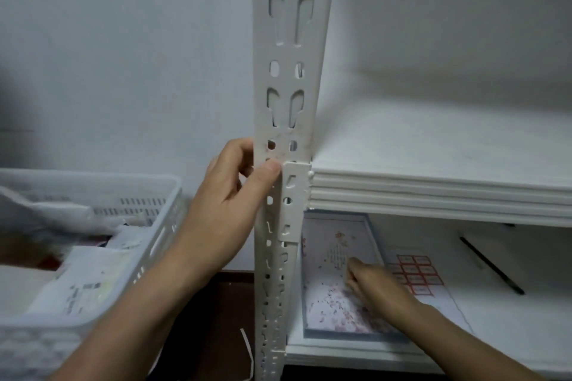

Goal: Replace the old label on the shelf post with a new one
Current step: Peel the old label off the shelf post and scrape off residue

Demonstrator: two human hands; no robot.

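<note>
The white slotted shelf post (286,77) stands upright in the middle of the view. My left hand (235,195) grips its left edge just above the shelf joint, thumb on the front face. Faint smudges mark the post beside my fingers; I see no label on it. On the lower shelf lies a sheet of red-bordered labels (422,277). My right hand (376,286) reaches in over the sheet's left edge, fingertips down where it meets a blue-framed printed board (328,309). Blur hides whether the fingers pinch anything.
A white plastic basket (148,244) full of papers sits at the left. A thin black pen (492,266) lies on the lower shelf at the right. The upper shelf board (433,189) juts out above my right hand. A curled paper strip (247,349) lies on the dark floor.
</note>
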